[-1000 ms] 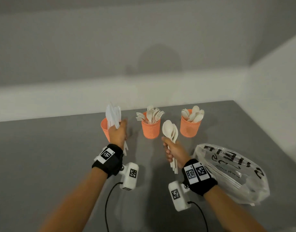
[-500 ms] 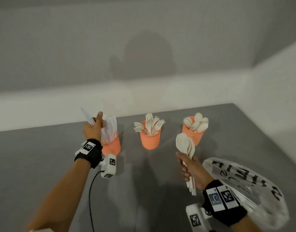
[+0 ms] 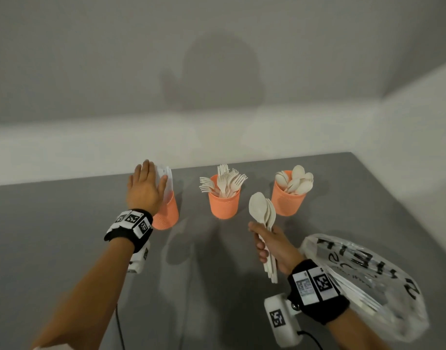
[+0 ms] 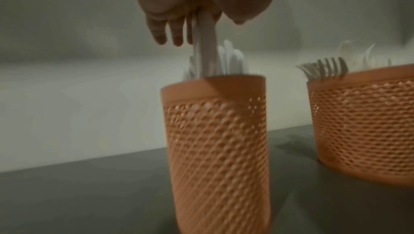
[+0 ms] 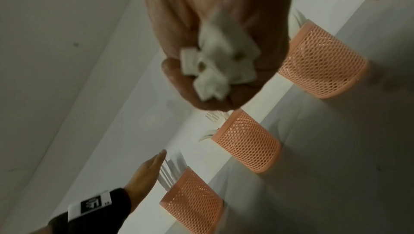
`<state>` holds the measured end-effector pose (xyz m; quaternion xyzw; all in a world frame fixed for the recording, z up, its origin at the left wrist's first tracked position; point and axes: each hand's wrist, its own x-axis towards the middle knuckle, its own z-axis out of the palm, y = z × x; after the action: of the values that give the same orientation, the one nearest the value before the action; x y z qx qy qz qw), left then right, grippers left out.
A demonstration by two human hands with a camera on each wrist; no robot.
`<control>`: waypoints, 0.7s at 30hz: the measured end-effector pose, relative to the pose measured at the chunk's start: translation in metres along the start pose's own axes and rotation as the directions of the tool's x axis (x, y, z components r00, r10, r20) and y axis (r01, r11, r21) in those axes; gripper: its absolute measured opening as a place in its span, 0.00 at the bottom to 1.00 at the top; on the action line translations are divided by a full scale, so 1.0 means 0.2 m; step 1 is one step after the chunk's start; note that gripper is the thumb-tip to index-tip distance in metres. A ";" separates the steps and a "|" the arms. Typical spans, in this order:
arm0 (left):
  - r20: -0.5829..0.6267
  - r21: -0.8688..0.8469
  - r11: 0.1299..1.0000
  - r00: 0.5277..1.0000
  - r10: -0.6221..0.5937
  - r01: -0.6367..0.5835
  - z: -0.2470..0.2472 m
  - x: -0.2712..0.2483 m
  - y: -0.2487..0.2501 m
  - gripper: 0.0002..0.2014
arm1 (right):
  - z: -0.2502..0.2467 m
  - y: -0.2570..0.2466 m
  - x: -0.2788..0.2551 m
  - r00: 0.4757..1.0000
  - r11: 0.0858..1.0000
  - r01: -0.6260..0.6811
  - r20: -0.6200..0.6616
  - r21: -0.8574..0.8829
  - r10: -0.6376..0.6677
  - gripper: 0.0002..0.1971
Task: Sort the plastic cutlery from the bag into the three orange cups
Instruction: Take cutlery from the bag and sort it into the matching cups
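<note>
Three orange mesh cups stand in a row on the grey table. The left cup [image 3: 166,213] [image 4: 217,149] holds white knives [image 3: 167,180] [image 4: 226,60]. My left hand [image 3: 146,188] [image 4: 179,30] lies flat against those knives with straight fingers. Forks [image 3: 224,183] fill the middle cup [image 3: 224,205], and spoons [image 3: 296,181] fill the right cup [image 3: 287,200]. My right hand [image 3: 267,238] [image 5: 215,60] grips a bundle of white spoons [image 3: 261,210] by the handles, bowls up, in front of the right cup.
The clear printed plastic bag [image 3: 368,279] lies at the right front of the table [image 3: 65,236], with white cutlery still inside. A white wall runs behind the cups and along the right side. Cables hang from both wrist cameras.
My left hand has set its knives down into the left cup and straightened its fingers against them. The right hand still holds the spoons, a little closer to the right cup.
</note>
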<state>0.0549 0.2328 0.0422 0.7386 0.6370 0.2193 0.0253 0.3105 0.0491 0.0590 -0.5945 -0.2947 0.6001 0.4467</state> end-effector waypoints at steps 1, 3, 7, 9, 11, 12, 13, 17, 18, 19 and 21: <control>0.057 0.064 0.997 0.998 -0.038 0.034 -0.01 0.01 0.02 0.32 | 0.01 0.00 0.00 1.000 1.000 -0.001 0.001 -0.003 0.001 0.14; 0.133 0.106 0.988 0.983 -0.124 0.110 -0.05 0.03 0.07 0.37 | 0.01 0.01 -0.01 1.000 1.000 -0.005 0.002 -0.002 0.005 0.16; -0.057 -0.070 0.994 0.994 -0.091 0.087 -0.17 -0.02 0.20 0.35 | 0.00 0.00 -0.05 1.000 0.999 -0.017 0.019 0.048 0.016 0.08; -0.253 -0.327 0.944 0.966 -0.045 -0.042 -0.23 -0.12 0.31 0.29 | -0.02 0.00 -0.05 0.999 0.996 -0.026 0.043 0.087 0.022 0.08; -0.262 -0.587 0.806 0.960 -0.099 -0.077 -0.26 -0.25 0.45 0.19 | -0.02 0.00 -0.05 0.997 0.986 -0.031 0.079 0.161 0.019 0.08; -0.169 -0.694 0.719 0.978 -0.123 -0.029 -0.26 -0.32 0.52 0.16 | -0.02 0.00 -0.06 0.995 0.980 -0.027 0.096 0.196 0.008 0.08; -0.047 -0.766 0.641 0.992 -0.121 0.042 -0.24 -0.38 0.58 0.15 | -0.01 0.01 -0.06 0.994 0.978 -0.009 0.105 0.207 -0.013 0.09; 0.383 -0.767 0.564 0.924 0.019 0.306 -0.13 -0.58 0.77 0.25 | 0.06 0.04 -0.07 0.985 0.988 0.144 0.104 -0.063 -0.138 0.09; 0.435 -0.761 0.542 0.900 0.017 0.358 -0.10 -0.61 0.79 0.25 | 0.08 0.05 -0.08 0.979 0.971 0.184 0.116 -0.150 -0.167 0.07; 0.458 -0.760 0.517 0.889 -0.004 0.394 -0.08 -0.63 0.81 0.24 | 0.09 0.06 -0.08 0.973 0.952 0.217 0.131 -0.215 -0.192 0.06; 0.461 -0.760 0.497 0.886 -0.042 0.419 -0.05 -0.64 0.82 0.21 | 0.10 0.08 -0.08 0.964 0.935 0.247 0.161 -0.254 -0.211 0.05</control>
<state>0.1926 0.0770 0.0651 0.5662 0.5270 0.3443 0.5321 0.2861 0.0318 0.0550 -0.5709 -0.4703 0.5355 0.4076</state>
